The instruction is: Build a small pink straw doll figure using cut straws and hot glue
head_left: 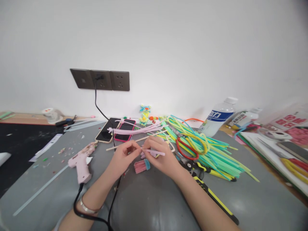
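My right hand (163,157) pinches a lilac pipe cleaner (157,152), whose free end sticks out to the right across the fingers. My left hand (126,156) is closed too, thumb and forefinger meeting the right fingertips at the other end of it. The exact spot between the fingertips is mostly covered. Just below the hands, on the grey mat, lies a small bundle of pink and blue pipe cleaner pieces (141,166). Partly hidden behind the right fingers are more curled lilac pieces. Beyond the hands, loose lilac pipe cleaners (137,131) lie across two phones (124,131).
A pink glue gun (83,165) lies left, its black cord running under my left forearm. Right are green and yellow pipe cleaners (211,157), red-handled scissors (186,152), yellow-black pliers (216,171) and a bottle (218,118). A small pipe cleaner figure (145,115) stands by the wall.
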